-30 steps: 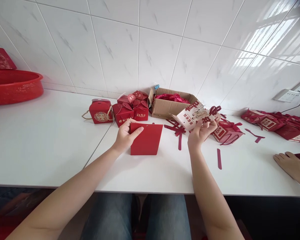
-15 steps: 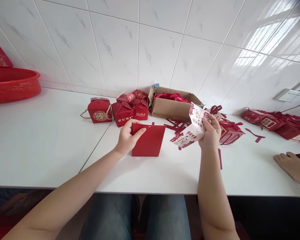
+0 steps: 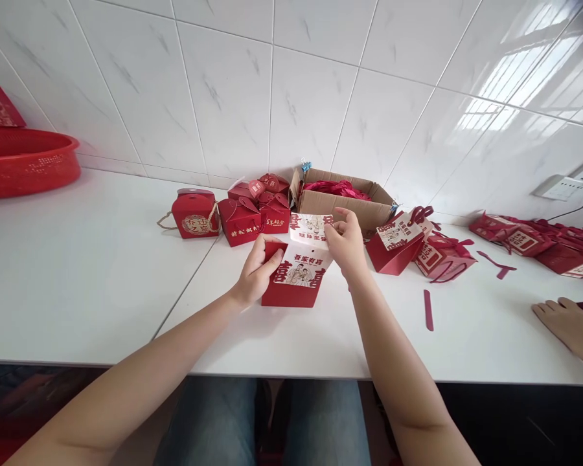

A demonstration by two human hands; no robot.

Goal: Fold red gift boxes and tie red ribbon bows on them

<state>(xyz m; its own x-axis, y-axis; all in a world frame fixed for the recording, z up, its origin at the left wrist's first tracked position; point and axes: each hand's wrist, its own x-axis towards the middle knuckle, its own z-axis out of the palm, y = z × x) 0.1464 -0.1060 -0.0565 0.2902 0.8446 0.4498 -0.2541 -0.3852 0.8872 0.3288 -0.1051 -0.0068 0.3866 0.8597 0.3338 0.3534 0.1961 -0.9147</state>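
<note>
My left hand is closed on the upper left edge of a red gift box, thumb in front, near the middle of the table. A folded white card with red characters and a drawn couple lies over the box's front and top. The card's far flap stands up behind the box top. With thumb and fingers, my right hand pinches the card at its right side, near the fold.
Several finished red boxes stand at the back left beside a cardboard carton of red ribbon. Right of my hand are a carded box, a ribboned box and a loose strip. Another person's hand rests at the right edge. A red basket is far left.
My right hand has moved left with the card, which now lies over the front of the red box. The left hand keeps its hold on the box.
</note>
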